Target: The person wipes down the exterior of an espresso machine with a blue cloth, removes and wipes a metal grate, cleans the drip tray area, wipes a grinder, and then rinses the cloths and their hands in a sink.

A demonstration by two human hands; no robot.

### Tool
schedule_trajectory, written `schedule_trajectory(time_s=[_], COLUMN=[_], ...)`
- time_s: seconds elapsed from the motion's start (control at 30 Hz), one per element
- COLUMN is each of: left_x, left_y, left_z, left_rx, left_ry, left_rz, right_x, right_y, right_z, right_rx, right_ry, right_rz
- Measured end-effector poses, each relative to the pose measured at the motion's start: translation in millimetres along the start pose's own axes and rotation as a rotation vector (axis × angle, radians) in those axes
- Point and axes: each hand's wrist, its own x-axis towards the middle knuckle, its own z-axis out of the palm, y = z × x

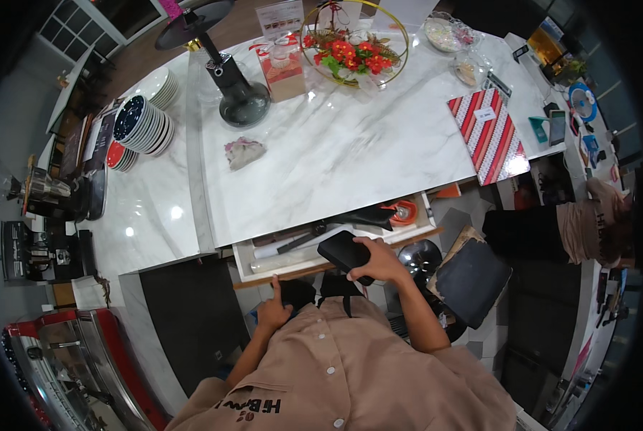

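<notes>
A black, flat, rounded box-like object (338,253) is gripped in my right hand (379,261), above the front edge of a pulled-out drawer. My left hand (276,310) is at the drawer's wooden front (321,268), its index finger extended and nothing seen in it. Inside the white drawer lie a clear plastic-like roll (286,262), a black item (367,216) and an orange round item (406,211). Above the drawer extends a white marbled counter (332,156) with a crumpled cloth (244,153) on it.
Stacked bowls (144,125), a black stand (244,102), a flower arrangement (353,56) and a striped flat box (488,134) sit on the counter. A dark-topped stool (475,280) stands at right, beside another person (574,229). A coffee grinder (46,188) is at far left.
</notes>
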Motion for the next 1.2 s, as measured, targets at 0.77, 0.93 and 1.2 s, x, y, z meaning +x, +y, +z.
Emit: schedule_trajectory(time_s=[0.77,0.93,1.2], left_x=[-37.7,-0.2,58.3], left_y=[-13.0,0.6,12.5], left_z=[22.9,-12.4,-10.2], left_rx=[-0.157,-0.197,-0.483], left_ry=[0.172,0.159,0.248], left_rz=[0.139,0.156,0.301], right_x=[181.6,275.5,240.2], right_y=[-176.0,-219.3,-171.6], right_z=[73.3,40.0,67.2], right_rx=[-0.359,-0.621,-0.701], right_ry=[0.638,0.453,0.459], right_rz=[-0.862,-0.822,-0.872])
